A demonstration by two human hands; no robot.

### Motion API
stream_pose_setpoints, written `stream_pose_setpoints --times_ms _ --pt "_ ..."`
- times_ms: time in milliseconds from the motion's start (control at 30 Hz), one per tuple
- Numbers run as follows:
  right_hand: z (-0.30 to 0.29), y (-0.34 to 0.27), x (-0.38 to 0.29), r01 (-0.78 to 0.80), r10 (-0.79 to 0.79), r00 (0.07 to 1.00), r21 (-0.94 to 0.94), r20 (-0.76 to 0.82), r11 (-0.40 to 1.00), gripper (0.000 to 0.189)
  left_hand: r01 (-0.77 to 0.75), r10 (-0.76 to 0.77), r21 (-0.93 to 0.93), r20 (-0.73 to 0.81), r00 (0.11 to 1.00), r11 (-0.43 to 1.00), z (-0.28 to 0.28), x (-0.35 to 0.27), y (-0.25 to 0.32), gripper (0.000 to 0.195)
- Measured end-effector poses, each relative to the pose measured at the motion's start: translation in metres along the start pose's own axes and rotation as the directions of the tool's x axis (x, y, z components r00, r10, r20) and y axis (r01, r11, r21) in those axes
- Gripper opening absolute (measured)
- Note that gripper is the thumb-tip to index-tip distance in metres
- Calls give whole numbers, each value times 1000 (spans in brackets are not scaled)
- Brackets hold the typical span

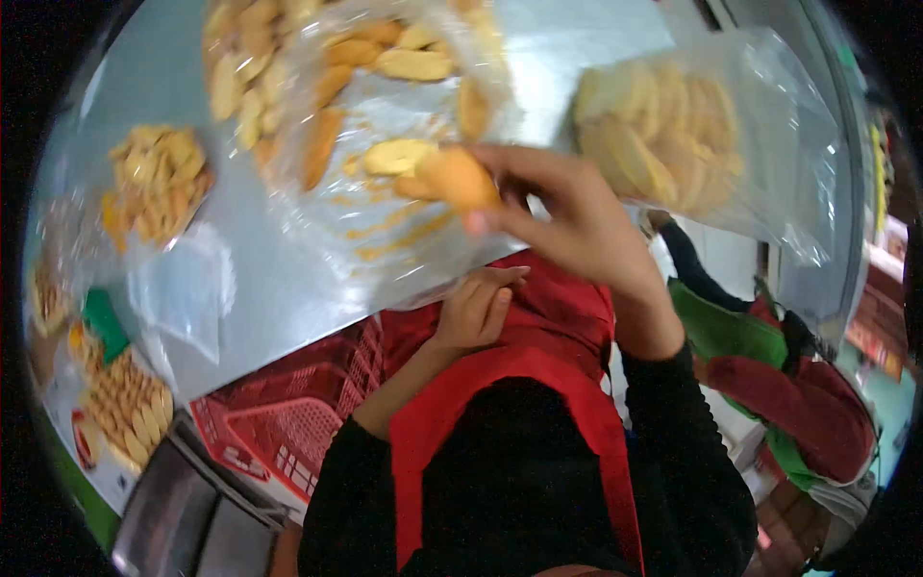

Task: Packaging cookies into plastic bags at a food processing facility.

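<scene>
My right hand [570, 209] pinches an orange-brown bread piece [461, 180] between thumb and fingers, slightly blurred. It is above a clear plastic bag [404, 241] lying flat on the table, its inside smeared with orange-yellow streaks. Close by the held piece lies a pale yellow cut bread piece [396, 156], and other bread pieces [414, 63] ring the far side of the bag. My left hand [472, 310] is at the table's near edge, in front of the red apron [555, 303]. Its fingers are loosely curled; the palm is hidden.
A filled clear bag of bread slices [663, 137] lies at right. Heaped bread pieces [159, 180] and a flat empty plastic bag [184, 288] are on the metal table [288, 303] at left. Red plastic crates [288, 411] stand below the edge. Another person [786, 389] is at right.
</scene>
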State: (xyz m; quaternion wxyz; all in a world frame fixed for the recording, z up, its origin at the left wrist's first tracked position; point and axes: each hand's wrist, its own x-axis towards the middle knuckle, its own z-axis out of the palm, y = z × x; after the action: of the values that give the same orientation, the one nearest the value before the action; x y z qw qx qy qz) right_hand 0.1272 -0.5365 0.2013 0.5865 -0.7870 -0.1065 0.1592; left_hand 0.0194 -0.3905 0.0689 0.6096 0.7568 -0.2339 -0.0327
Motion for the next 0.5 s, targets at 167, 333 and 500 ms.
stream_pose_setpoints --times_ms 167,333,500 --pt "-128 -76 -116 115 -100 993 -351 59 929 66 -95 95 -16 31 995 995 19 47 7 26" --pt "-177 -102 -157 -336 -270 694 -632 -667 698 47 -145 158 102 -139 977 984 48 97 -5 31" --pt "-189 -85 -125 -317 -183 843 -741 -507 591 30 -45 67 96 -244 967 994 52 94 -32 34"
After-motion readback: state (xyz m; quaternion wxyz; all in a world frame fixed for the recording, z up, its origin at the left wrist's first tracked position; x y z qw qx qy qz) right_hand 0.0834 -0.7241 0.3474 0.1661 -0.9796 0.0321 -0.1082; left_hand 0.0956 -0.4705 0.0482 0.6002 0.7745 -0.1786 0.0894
